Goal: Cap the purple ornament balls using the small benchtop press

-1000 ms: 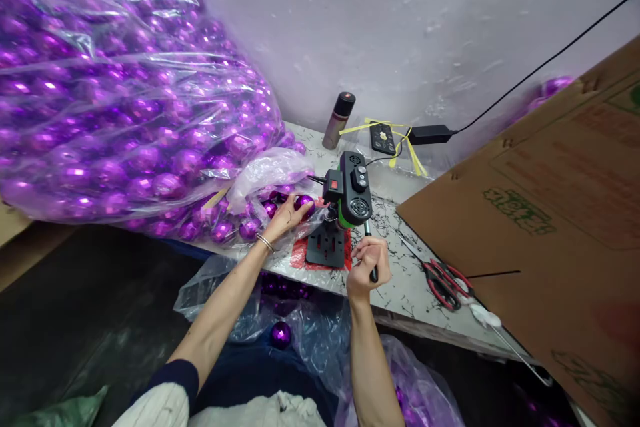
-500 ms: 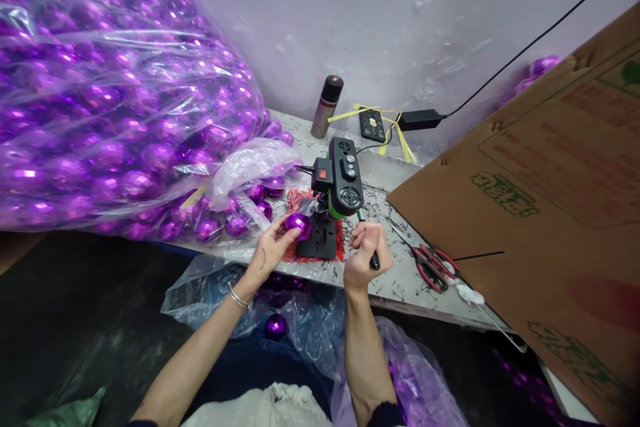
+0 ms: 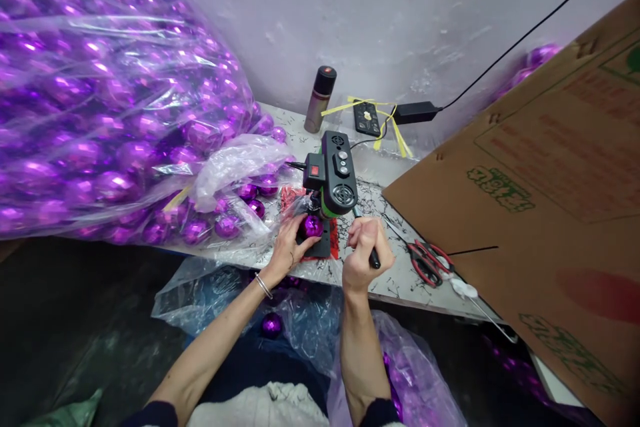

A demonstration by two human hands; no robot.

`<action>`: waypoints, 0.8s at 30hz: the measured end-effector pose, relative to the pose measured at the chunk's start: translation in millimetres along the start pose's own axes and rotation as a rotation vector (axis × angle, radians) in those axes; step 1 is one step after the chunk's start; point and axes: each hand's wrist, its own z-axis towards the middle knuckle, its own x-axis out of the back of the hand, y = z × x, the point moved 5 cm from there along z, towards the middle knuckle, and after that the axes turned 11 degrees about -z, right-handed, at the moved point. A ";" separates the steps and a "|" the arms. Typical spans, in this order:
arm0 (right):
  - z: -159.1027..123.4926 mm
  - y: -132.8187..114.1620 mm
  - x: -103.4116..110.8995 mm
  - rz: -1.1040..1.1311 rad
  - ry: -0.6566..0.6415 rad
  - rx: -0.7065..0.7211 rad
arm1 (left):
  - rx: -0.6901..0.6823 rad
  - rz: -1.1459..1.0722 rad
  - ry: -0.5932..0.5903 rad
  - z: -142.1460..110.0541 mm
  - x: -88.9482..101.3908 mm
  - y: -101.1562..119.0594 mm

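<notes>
My left hand (image 3: 290, 245) grips a shiny purple disco-ball ornament (image 3: 313, 226) between thumb and fingers, at the front of a small black bench machine (image 3: 340, 173) with a red switch. The ornament is over the machine's dark base plate (image 3: 320, 248), below the head. On the machine's right side, my right hand (image 3: 369, 250) is wrapped around a lever handle (image 3: 375, 259) with a black end. Red material (image 3: 334, 238) lies beneath the base.
A huge clear bag of purple ornaments (image 3: 110, 113) fills the left. Red-handled scissors (image 3: 430, 261) lie by a tall cardboard box (image 3: 540, 200) at right. Behind the machine are a spray can (image 3: 320, 100), a phone-like black object (image 3: 367, 118) and a power adapter (image 3: 415, 112). Another ornament (image 3: 271, 325) rests on plastic at my lap.
My left hand has moved the ornament to the right, in under the machine's head. My right hand remains on the lever handle. The view has shifted slightly.
</notes>
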 end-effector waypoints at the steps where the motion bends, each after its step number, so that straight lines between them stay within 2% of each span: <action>1: -0.3 0.1 0.4 -0.002 0.002 0.006 | -0.017 0.005 -0.011 0.2 -1.4 0.7; 9: -7.0 6.6 3.2 -0.017 -0.049 0.023 | -0.067 -0.004 -0.047 2.6 -9.8 -4.5; 18: -41.2 37.4 -5.4 0.021 0.014 0.116 | -0.067 0.014 -0.039 1.1 -11.4 -8.2; 24: -48.1 49.1 -9.1 0.056 0.032 0.146 | -0.093 0.006 -0.037 0.6 -10.9 -6.9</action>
